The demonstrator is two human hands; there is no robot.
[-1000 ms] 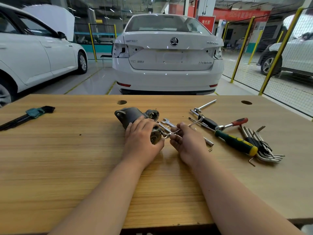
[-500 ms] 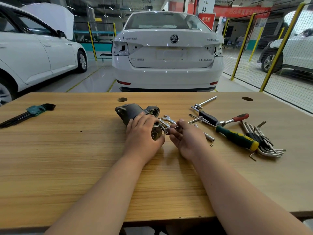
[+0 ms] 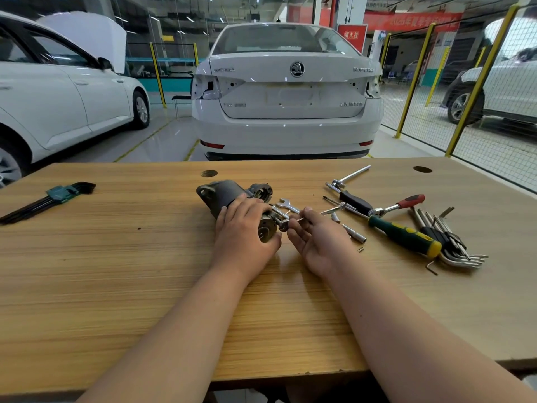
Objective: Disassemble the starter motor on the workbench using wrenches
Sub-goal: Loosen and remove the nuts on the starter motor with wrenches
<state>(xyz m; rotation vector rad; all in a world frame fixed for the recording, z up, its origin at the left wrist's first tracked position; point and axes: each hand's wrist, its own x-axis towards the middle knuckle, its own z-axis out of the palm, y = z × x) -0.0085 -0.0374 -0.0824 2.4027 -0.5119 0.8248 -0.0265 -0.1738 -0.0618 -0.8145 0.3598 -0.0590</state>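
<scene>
The grey starter motor (image 3: 223, 193) lies on its side in the middle of the wooden workbench (image 3: 116, 271), its round end cap turned toward me. My left hand (image 3: 244, 228) lies over the near part of the motor body, fingers wrapped round it. My right hand (image 3: 315, 239) is just right of the end cap, thumb and fingers pinching a thin silver wrench (image 3: 302, 219) whose head sits at a fitting on the cap. A second small open-end spanner (image 3: 286, 205) lies behind the fingers.
To the right lie a T-handle (image 3: 350, 175), a black-handled screwdriver (image 3: 353, 202), a red-handled ratchet (image 3: 402, 203), a green-and-yellow screwdriver (image 3: 404, 237), a socket extension (image 3: 353, 233) and a fan of hex keys (image 3: 447, 242). A green hex-key set (image 3: 49, 199) lies far left. White cars stand beyond.
The view has tipped up slightly. My right hand has turned palm-up a little and the wrench handle has swung with it; my left hand keeps its hold on the motor.
</scene>
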